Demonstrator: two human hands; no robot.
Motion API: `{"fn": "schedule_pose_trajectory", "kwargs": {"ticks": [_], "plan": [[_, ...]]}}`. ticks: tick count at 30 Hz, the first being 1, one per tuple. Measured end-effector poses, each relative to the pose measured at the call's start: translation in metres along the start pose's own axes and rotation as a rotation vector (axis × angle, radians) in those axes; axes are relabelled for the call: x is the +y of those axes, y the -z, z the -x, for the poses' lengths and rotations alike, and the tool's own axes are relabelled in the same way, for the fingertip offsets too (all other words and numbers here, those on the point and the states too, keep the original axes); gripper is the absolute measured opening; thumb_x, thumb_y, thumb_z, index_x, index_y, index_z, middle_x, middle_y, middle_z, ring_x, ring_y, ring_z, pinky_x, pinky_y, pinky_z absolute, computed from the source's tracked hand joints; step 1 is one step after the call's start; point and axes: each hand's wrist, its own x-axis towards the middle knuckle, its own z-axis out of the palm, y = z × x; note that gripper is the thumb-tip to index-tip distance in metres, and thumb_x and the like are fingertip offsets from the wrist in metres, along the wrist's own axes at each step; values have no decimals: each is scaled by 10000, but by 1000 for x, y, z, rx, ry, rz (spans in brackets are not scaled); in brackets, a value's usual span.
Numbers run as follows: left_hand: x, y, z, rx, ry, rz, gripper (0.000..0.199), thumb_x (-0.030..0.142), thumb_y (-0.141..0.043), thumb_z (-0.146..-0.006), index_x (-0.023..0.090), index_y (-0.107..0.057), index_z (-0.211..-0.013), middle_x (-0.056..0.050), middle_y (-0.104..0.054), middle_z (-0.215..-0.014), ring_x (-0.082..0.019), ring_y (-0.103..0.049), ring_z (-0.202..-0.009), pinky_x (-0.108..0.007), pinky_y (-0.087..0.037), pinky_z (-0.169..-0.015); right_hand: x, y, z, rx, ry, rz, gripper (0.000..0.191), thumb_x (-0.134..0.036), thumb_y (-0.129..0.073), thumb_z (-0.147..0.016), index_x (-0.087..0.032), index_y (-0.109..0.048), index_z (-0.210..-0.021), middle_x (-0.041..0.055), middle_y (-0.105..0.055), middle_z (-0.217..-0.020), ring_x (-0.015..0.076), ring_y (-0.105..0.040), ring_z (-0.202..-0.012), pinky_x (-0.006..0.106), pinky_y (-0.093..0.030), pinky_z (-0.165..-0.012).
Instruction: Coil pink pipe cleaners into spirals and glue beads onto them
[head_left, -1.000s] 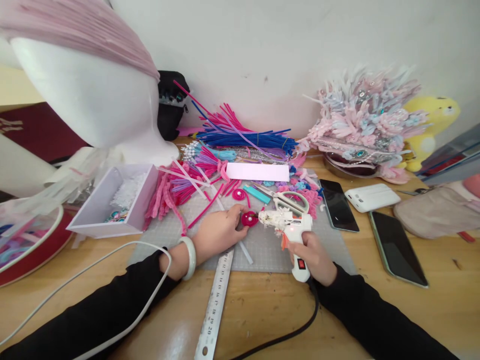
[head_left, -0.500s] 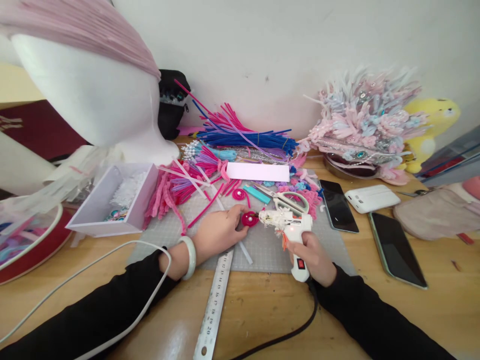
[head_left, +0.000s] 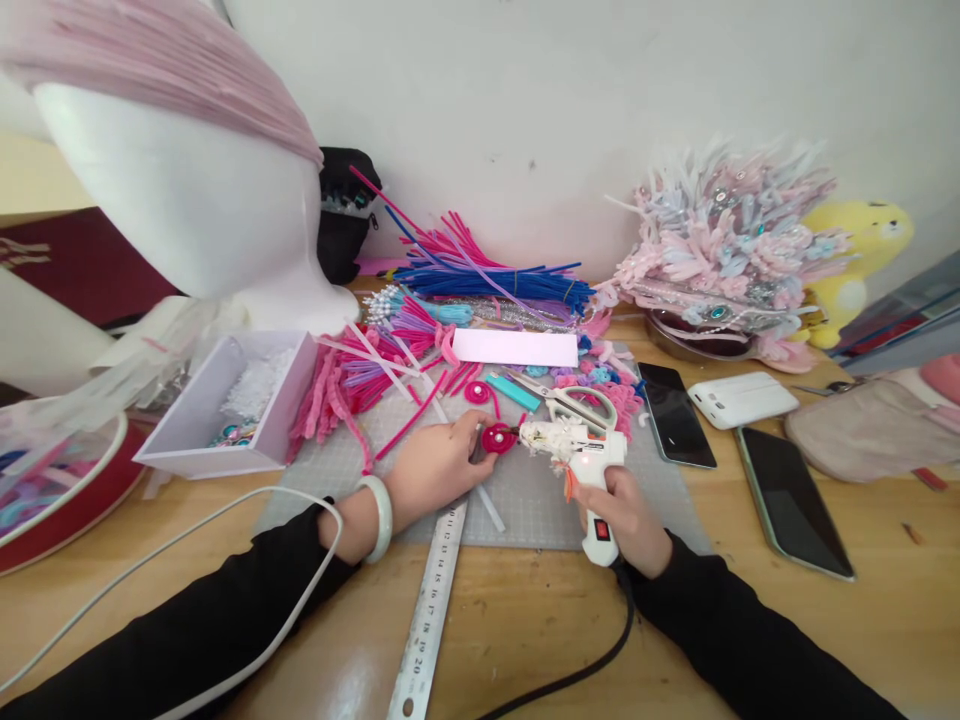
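Between its thumb and fingers, my left hand [head_left: 442,458] pinches a magenta coiled disc [head_left: 497,438] with a pale bead at its centre. My right hand [head_left: 626,512] grips a white glue gun [head_left: 592,460] by the handle, and its nozzle tip points left at the disc's right edge. Whitish strands cover the front of the gun. A second magenta coil [head_left: 477,392] lies just behind on the grey cutting mat [head_left: 540,510]. Scissors [head_left: 581,403] and a teal strip [head_left: 513,391] rest behind the gun.
A steel ruler [head_left: 431,610] lies in front. Pipe cleaners [head_left: 487,283] are piled behind. At left stand a white box [head_left: 225,455] and a mannequin head [head_left: 187,190]; two phones [head_left: 793,500] and a white device [head_left: 742,399] lie right. A black cord [head_left: 585,672] trails from the gun.
The view has shifted very slightly. Both hands keep their holds, with the nozzle still at the disc's edge.
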Motion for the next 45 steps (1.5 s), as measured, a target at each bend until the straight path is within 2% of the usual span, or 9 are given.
{"fn": "schedule_pose_trajectory", "kwargs": {"ticks": [13, 16, 21, 25, 28, 30, 35, 39, 45], "plan": [[2, 6, 3, -40, -20, 104, 332, 418, -430, -733, 214, -488, -988, 22, -546, -593, -139, -516, -518, -232, -315, -473, 6, 0, -1, 84, -1, -116, 148, -267, -565, -641, -148, -549, -555, -54, -390, -369, 69, -331, -345, 214, -247, -364], [-2, 7, 1, 35, 24, 401, 261, 280, -401, -746, 190, -481, -977, 33, -497, -590, -126, -486, -541, -238, -341, -515, 7, 0, -2, 92, -18, -155, 169, -261, -559, -637, -156, -502, -518, -58, -375, -369, 63, -320, -337, 211, -233, -353], [-13, 13, -16, 143, 250, 1306, 248, 92, -324, -738, 144, -479, -923, 31, -468, -607, -74, -435, -489, -203, -370, -495, 5, -1, -4, 89, -55, -221, 210, -261, -542, -639, -166, -442, -481, -61, -360, -354, 56, -304, -317, 208, -209, -334], [-21, 20, -25, 174, 393, 1732, 215, 26, -418, -723, 113, -511, -896, -36, -587, -779, -87, -570, -714, -199, -448, -682, 0, -3, -4, 75, -74, -273, 194, -277, -542, -624, -163, -456, -493, -66, -346, -338, 52, -283, -299, 206, -193, -322], [-26, 20, -26, 139, 456, 1800, 193, 23, -406, -762, 117, -528, -879, -65, -620, -886, -115, -579, -879, -218, -446, -798, -5, -5, -4, 79, -92, -303, 213, -283, -542, -613, -169, -432, -471, -66, -337, -323, 51, -274, -289, 205, -186, -315], [-27, 19, -26, 117, 473, 1799, 155, 53, -410, -785, 121, -542, -829, -59, -634, -869, -112, -586, -879, -207, -457, -790, -7, -6, -4, 91, -97, -323, 236, -280, -545, -601, -175, -400, -448, -65, -334, -316, 49, -270, -283, 203, -181, -309], [-30, 17, -26, 55, 510, 1717, 139, 208, -484, -789, 110, -569, -741, -40, -642, -685, -65, -600, -596, -129, -473, -542, -9, -8, -5, 108, -111, -363, 179, -273, -557, -584, -165, -449, -490, -73, -335, -313, 46, -265, -273, 196, -178, -299], [-31, 17, -26, 56, 470, 1690, 194, 285, -530, -753, 109, -552, -674, 36, -507, -478, -14, -423, -353, -97, -314, -319, -9, -8, -5, 106, -114, -364, 172, -275, -561, -586, -159, -461, -507, -70, -344, -320, 46, -270, -278, 198, -179, -303], [-34, 17, -26, 32, 456, 1707, 307, 402, -516, -737, 138, -452, -595, 78, -315, -447, -6, -243, -320, -104, -167, -279, -12, -8, -3, 110, -124, -356, 230, -289, -568, -576, -174, -401, -469, -75, -320, -327, 43, -265, -290, 197, -171, -313]]}}
